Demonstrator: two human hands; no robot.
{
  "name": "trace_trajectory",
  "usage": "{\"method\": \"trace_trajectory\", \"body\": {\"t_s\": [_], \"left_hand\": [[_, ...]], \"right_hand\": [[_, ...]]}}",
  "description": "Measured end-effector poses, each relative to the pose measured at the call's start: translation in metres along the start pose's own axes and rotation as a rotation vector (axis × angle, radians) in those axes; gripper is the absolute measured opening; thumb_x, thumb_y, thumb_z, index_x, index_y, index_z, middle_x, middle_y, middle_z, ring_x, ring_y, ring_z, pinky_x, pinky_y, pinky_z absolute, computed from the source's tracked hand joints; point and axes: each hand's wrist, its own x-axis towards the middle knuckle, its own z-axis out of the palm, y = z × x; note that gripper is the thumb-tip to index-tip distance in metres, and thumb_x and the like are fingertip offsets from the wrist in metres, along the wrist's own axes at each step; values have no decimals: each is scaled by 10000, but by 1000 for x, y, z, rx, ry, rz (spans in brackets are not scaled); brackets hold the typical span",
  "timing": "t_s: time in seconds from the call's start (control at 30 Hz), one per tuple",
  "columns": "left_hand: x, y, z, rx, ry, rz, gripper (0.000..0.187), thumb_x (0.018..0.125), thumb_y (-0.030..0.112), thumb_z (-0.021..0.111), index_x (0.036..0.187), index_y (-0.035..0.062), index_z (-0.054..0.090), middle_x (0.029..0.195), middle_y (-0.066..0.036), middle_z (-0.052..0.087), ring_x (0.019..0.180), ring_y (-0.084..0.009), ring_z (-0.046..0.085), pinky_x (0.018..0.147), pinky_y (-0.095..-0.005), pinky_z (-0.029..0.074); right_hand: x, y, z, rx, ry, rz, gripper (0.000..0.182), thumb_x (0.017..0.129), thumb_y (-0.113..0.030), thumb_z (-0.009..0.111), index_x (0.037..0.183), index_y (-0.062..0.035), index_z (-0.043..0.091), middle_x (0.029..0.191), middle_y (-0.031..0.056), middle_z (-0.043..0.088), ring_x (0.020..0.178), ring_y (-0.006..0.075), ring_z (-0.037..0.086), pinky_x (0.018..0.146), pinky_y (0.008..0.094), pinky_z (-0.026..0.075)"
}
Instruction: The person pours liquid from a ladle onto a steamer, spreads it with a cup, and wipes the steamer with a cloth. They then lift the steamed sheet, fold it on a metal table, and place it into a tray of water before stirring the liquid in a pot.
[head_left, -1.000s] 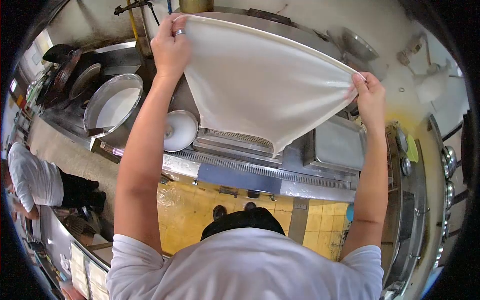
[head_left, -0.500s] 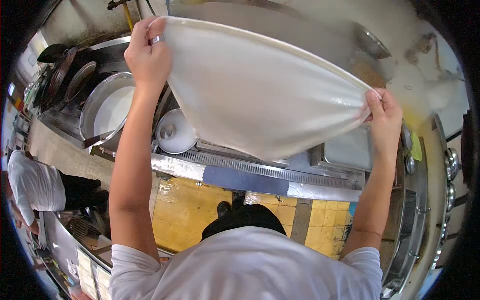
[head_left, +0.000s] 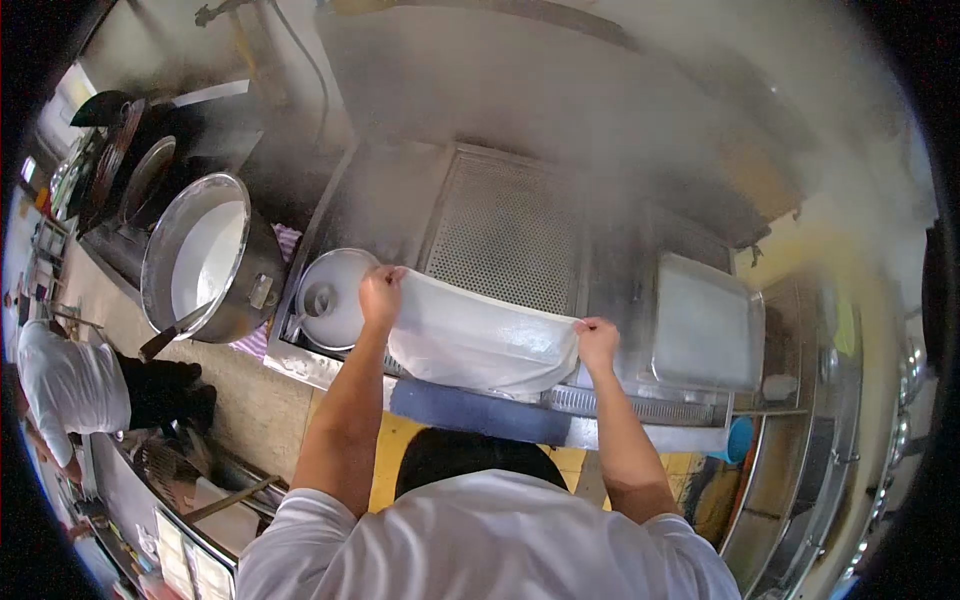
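A wet white cloth (head_left: 480, 340) hangs stretched between my two hands, low over the front edge of the steel counter. Its upper left corner is pinched in my left hand (head_left: 381, 297), beside a round metal lid-like dish (head_left: 337, 300) with a small cup on it. My right hand (head_left: 598, 345) has its fingers closed on the upper right corner. Just beyond the cloth lies a perforated metal plate (head_left: 510, 230), partly veiled by steam. To the right of my right hand is a rectangular tray (head_left: 707, 325) with a pale surface.
A large metal pot (head_left: 262, 290) of white liquid, with a handled tool across its rim, stands at the left. Steam drifts over the back and right. Another person (head_left: 75, 375) in a white shirt is at the far left. A blue bucket (head_left: 739, 440) is at the lower right.
Both hands have come down and closer together, lowering the cloth from above the counter to its front edge. The perforated plate now shows, and there is more steam.
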Motion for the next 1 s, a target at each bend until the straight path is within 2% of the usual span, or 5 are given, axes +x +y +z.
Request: {"method": "trace_trajectory", "body": {"t_s": [0.23, 0.37, 0.67, 0.87, 1.0], "left_hand": [[48, -18, 49, 139, 68, 8, 238, 809, 321, 800, 847, 86, 793, 1005, -103, 665, 1027, -323, 609, 895, -454, 489], [85, 2, 68, 149, 97, 13, 208, 785, 319, 813, 811, 114, 795, 1047, -60, 661, 1067, -294, 589, 917, -438, 460], [175, 23, 117, 243, 96, 104, 156, 782, 301, 803, 818, 150, 800, 1061, -30, 662, 1094, -240, 590, 946, -440, 431], [209, 27, 137, 220, 58, 87, 138, 790, 293, 792, 840, 165, 809, 1111, -26, 677, 1131, -237, 588, 979, -454, 419], [225, 24, 149, 216, 24, 65, 136, 797, 286, 785, 850, 163, 809, 1140, -29, 682, 1146, -254, 585, 1003, -467, 413]], "right_hand": [[71, 12, 32, -142, 83, -41, 177, 734, -196, 811, 787, -31, 771, 835, 174, 728, 818, 338, 709, 767, 449, 552], [112, 9, 41, -213, 159, -66, 229, 682, -211, 868, 796, -37, 773, 838, 148, 733, 801, 341, 709, 779, 431, 558], [209, -4, 61, -357, 129, 110, 220, 733, -257, 851, 828, -69, 788, 833, 135, 760, 834, 315, 737, 799, 416, 568], [252, -20, 69, -407, 70, 200, 221, 796, -379, 775, 902, -188, 812, 988, 105, 763, 993, 348, 710, 862, 502, 553], [266, -42, 72, -384, 68, 206, 267, 768, -284, 818, 948, -90, 786, 1053, 156, 743, 1031, 337, 698, 904, 447, 536]]}}
